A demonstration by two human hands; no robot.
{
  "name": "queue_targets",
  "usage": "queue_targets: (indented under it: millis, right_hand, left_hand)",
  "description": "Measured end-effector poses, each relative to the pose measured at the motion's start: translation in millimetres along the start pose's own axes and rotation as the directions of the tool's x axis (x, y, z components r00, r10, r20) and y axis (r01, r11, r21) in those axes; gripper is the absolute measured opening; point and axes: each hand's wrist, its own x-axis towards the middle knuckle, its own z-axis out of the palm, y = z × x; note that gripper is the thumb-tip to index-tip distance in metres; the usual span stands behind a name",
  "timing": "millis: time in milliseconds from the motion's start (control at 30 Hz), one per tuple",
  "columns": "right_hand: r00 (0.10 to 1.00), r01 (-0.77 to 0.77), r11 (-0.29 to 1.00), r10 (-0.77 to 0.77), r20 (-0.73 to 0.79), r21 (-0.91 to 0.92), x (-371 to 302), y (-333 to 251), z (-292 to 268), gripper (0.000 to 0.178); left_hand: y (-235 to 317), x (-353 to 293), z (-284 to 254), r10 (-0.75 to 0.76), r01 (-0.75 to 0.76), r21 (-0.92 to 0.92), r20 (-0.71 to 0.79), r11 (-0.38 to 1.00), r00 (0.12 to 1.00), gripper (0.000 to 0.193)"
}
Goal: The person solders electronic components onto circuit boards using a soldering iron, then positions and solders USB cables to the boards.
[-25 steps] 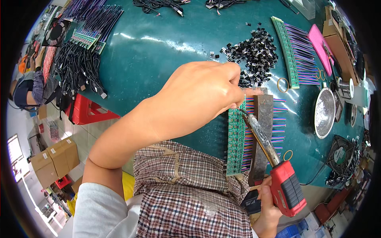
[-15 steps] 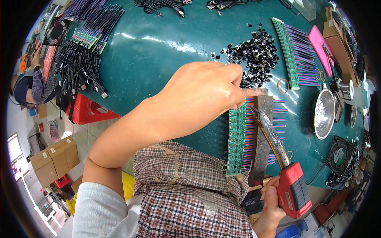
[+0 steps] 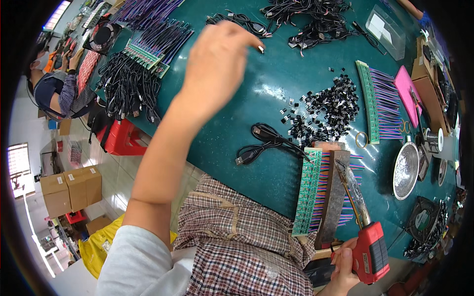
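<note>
My right hand [image 3: 345, 266] grips a red and black soldering gun [image 3: 373, 251] at the lower right. Its metal barrel slants up across a dark metal bar [image 3: 332, 197], with the tip near the bar's far end. Left of the bar lies a long green circuit board [image 3: 307, 192], its coloured wires running beneath the bar. A black USB cable [image 3: 266, 143] stretches from the board's far end onto the table. High over the table my left hand [image 3: 217, 61], blurred, hangs near loose black cables [image 3: 242, 22]. Its thumb sticks out; the other fingers are mostly hidden, and nothing shows in it.
Beyond the board is a heap of small black parts [image 3: 331, 108]. To its right lies another wired board [image 3: 368, 103], near a metal dish [image 3: 406, 170] and a fan [image 3: 423, 219]. Bundled cables [image 3: 131, 86] fill the left edge; a person [image 3: 54, 93] sits beyond.
My left hand has left the board's far end and swung up and left toward the loose cables. The black USB cable now shows beside the board. My right hand keeps hold of the soldering gun.
</note>
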Motion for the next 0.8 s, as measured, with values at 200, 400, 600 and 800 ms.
queue_targets:
  millis: [200,400,600,800]
  right_hand:
    - [1.000,0.017,1.000,-0.017,0.009,-0.016,2,-6,6,0.015]
    - [0.993,0.102,0.993,-0.104,-0.047,-0.054,13,-31,34,0.013]
    - [0.988,0.152,0.987,-0.151,0.015,-0.049,39,-45,42,0.035]
    - [0.962,0.079,0.995,-0.091,0.258,0.056,54,-72,73,0.063]
  left_hand:
    - [-63,-11,22,0.012,0.002,0.115,-0.122,0.993,0.992,0.015]
    - [18,-20,-19,-0.315,0.265,-0.444,-0.042,0.856,0.948,0.006]
    - [123,-51,-56,0.019,0.155,-0.705,0.233,0.692,0.972,0.012]
    - [162,-73,-54,0.034,0.194,-0.779,0.266,0.596,0.963,0.019]
